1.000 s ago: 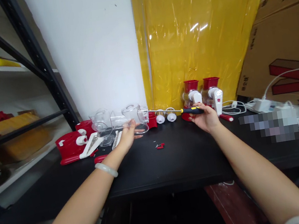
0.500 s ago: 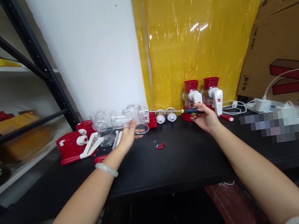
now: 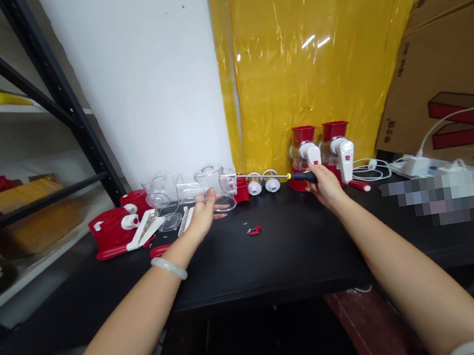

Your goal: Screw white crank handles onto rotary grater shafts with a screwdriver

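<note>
My left hand (image 3: 207,210) grips a clear plastic housing (image 3: 189,188) from the front, above the black table. Its wide round opening is up and its squarish end points right. My right hand (image 3: 325,183) is closed around the black handle of a screwdriver (image 3: 303,177), held level with its shaft pointing left. The shaft's tip reaches the housing's right end; the exact contact is too small to tell. Small red parts (image 3: 254,231) and tiny screws lie on the table below.
Red bases (image 3: 110,229) with white handles stand at the left, beside clear parts. Two white-ended drums (image 3: 272,184) lie behind the shaft. Two assembled red-and-white machines (image 3: 338,150) stand back right. White cables and a power strip (image 3: 416,165) are further right, near cardboard (image 3: 448,74).
The fingers of my right hand have closed more tightly around the screwdriver handle, and its handle end has dipped slightly. My left hand and the housing have hardly moved.
</note>
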`<state>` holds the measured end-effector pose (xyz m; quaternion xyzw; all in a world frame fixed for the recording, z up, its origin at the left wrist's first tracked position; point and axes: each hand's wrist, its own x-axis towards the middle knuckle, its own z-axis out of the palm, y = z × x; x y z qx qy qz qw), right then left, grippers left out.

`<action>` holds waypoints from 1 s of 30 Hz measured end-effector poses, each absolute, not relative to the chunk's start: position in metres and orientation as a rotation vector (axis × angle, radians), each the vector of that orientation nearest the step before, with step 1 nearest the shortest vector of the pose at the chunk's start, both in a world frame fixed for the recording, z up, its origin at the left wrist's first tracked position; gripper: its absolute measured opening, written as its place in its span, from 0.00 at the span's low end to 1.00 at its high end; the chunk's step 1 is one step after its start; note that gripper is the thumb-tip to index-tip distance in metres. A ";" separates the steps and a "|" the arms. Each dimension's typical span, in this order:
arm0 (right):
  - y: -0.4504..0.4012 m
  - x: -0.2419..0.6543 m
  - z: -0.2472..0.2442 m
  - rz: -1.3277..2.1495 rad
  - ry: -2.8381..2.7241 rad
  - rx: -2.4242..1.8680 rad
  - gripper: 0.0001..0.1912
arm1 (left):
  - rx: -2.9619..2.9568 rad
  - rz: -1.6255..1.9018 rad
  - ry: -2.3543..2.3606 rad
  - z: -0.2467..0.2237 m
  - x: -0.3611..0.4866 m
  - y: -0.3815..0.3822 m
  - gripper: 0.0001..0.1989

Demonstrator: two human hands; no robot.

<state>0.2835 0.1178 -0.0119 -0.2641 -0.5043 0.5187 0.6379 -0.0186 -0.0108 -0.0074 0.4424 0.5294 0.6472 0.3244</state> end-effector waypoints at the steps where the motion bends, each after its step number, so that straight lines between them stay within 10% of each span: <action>1: 0.116 0.284 -0.011 1.219 -1.119 -0.580 0.21 | 1.157 1.699 1.391 -0.008 -0.019 -0.011 0.29; 30: 0.110 0.289 -0.005 1.401 -0.938 -0.403 0.14 | 1.168 1.662 1.394 -0.008 -0.018 -0.010 0.27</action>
